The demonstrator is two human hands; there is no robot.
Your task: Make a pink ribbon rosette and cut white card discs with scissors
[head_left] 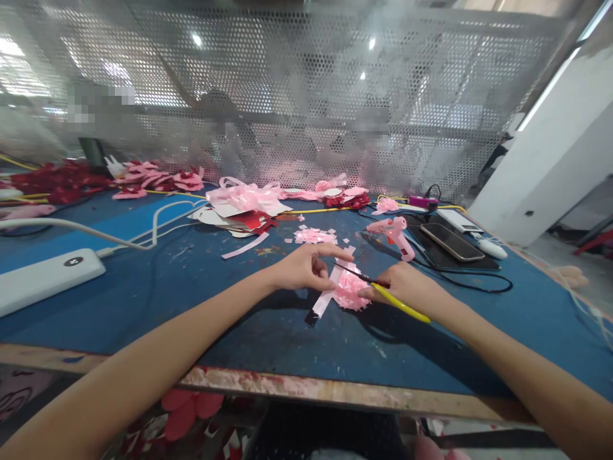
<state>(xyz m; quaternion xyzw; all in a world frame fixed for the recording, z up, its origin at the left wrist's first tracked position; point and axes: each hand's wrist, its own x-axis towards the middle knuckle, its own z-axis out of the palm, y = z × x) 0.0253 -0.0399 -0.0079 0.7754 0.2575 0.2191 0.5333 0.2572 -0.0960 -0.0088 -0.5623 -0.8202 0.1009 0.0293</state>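
Note:
My left hand [306, 265] is curved around a pale pink strip [324, 304], its thumb and fingertips on it at separate spots. The strip slants across the blue tabletop, beside a ruffled pink flower [353, 289]. In my right hand [405, 284] is a pair of scissors [400, 303] with yellow handles; the dark blades point left across the strip. One fingertip of that hand touches the flower's right side. Beyond my hands lies a small heap of cut pink pieces [313, 236]. A small black piece [311, 317] shows at the strip's near end.
A pink glue gun [400, 239] lies right, near a phone [453, 241] and cables. Pink ribbon loops [244, 195] sit on stacked card pieces [230, 220]. A white power bank [50, 278] is at left. Perforated metal mesh [306, 96] stands behind the table.

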